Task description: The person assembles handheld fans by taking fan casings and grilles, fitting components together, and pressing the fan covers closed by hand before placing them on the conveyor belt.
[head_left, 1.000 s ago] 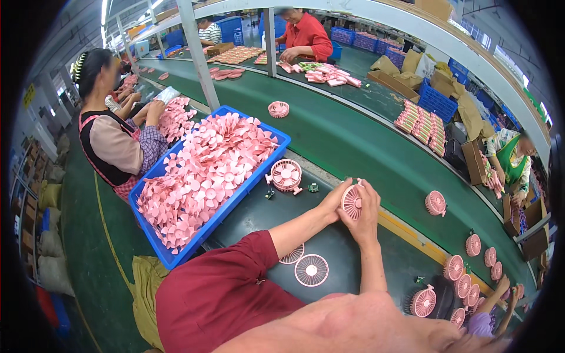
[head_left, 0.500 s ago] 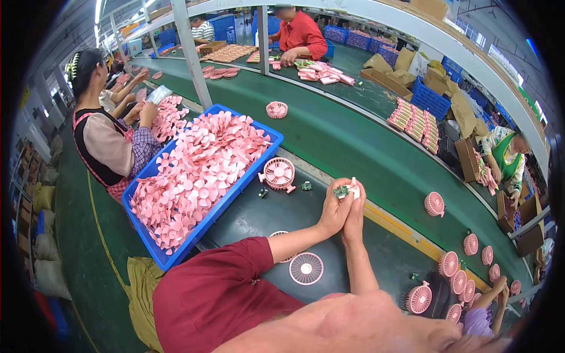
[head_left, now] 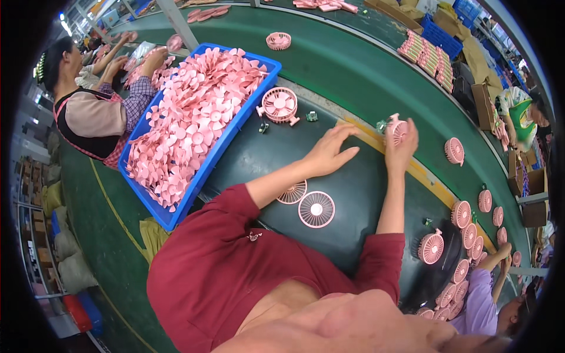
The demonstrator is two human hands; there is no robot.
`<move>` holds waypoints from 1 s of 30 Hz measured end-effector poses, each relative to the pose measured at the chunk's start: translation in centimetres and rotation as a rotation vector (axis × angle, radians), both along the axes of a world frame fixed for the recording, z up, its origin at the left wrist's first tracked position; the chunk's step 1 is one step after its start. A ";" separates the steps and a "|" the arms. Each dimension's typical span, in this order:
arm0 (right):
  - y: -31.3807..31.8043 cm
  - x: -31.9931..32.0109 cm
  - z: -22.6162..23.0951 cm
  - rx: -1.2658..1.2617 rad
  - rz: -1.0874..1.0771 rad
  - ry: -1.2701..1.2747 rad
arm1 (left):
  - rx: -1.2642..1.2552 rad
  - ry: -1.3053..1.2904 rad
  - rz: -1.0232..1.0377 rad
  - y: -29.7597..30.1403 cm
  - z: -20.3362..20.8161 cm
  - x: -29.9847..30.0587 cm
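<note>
My left hand (head_left: 331, 154) hovers above the dark work surface (head_left: 259, 162), holding nothing, its fingers spread. At the edge of the green conveyor belt, my right hand (head_left: 401, 154) grips a small pink fan (head_left: 398, 130). A green circuit board (head_left: 381, 126) sticks out beside that fan. Further left on the surface lies a pink fan housing with blades in it (head_left: 279, 106), with a loose circuit board (head_left: 312, 116) on its right and another (head_left: 263, 127) below it. Two round pink grilles, one nearer (head_left: 316, 210) and one partly behind my left forearm (head_left: 292, 193), lie flat.
A blue crate (head_left: 232, 126) heaped with pink fan blades (head_left: 200, 115) stands at the left. The conveyor belt (head_left: 347, 76) carries several fan housings (head_left: 454, 151). More assembled fans (head_left: 431, 247) crowd the right, near a co-worker in purple (head_left: 477, 297). Another co-worker (head_left: 97, 115) sits at the left.
My hands have parted. The right moved right toward the belt with the pink fan and its board; the left opened and is now empty. The view has shifted downward.
</note>
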State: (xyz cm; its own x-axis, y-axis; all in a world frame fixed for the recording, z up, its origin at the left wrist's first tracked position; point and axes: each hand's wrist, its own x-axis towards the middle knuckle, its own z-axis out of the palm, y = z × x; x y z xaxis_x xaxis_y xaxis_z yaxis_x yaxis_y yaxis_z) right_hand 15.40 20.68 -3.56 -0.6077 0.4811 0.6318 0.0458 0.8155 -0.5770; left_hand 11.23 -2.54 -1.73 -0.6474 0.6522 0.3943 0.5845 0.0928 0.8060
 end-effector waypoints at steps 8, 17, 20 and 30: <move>-1.3 0.5 0.1 0.367 0.009 -0.015 | -0.271 0.175 -0.217 -9.5 1.0 2.6; -4.0 -0.3 -0.5 0.097 0.357 -0.153 | -0.565 0.102 -0.185 -12.7 1.2 3.4; -9.2 0.4 1.9 -0.093 0.631 -0.258 | -0.395 0.050 -0.033 -13.2 0.3 2.7; -17.5 4.7 0.9 0.393 0.901 -0.586 | -0.271 0.621 0.205 -10.7 3.9 -7.6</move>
